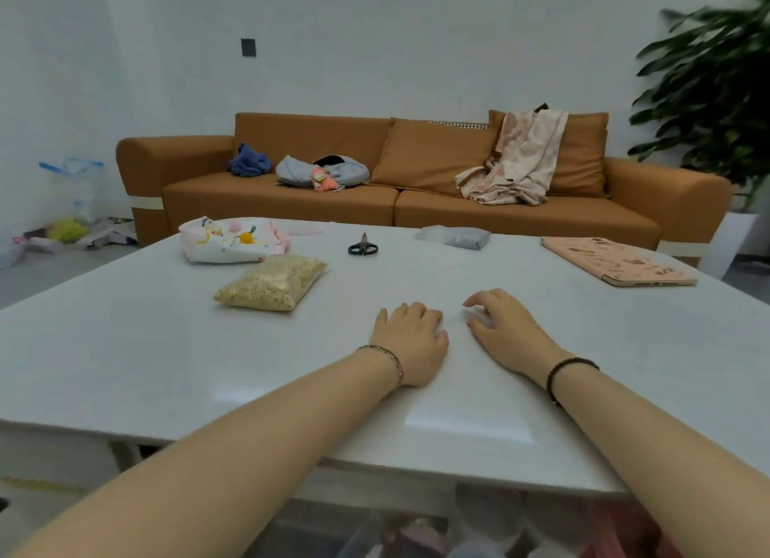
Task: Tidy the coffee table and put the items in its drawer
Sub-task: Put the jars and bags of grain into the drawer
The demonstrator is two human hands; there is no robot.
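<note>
On the white coffee table [146,349] lie a clear bag of yellow grain [271,283], a patterned white-and-pink pouch [231,239], black scissors [363,246], a grey packet [455,237] and a pink-covered laptop [616,261]. My left hand [410,341] rests palm down on the tabletop near the middle and holds nothing. My right hand [506,328] rests beside it, fingers loosely curled, also holding nothing. The table's drawer is not clearly visible.
An orange sofa [416,207] with clothes and a blanket stands behind the table. A potted plant [716,91] is at the right. Bags and litter [66,228] lie on the floor at the left. Blurred items show under the table's near edge.
</note>
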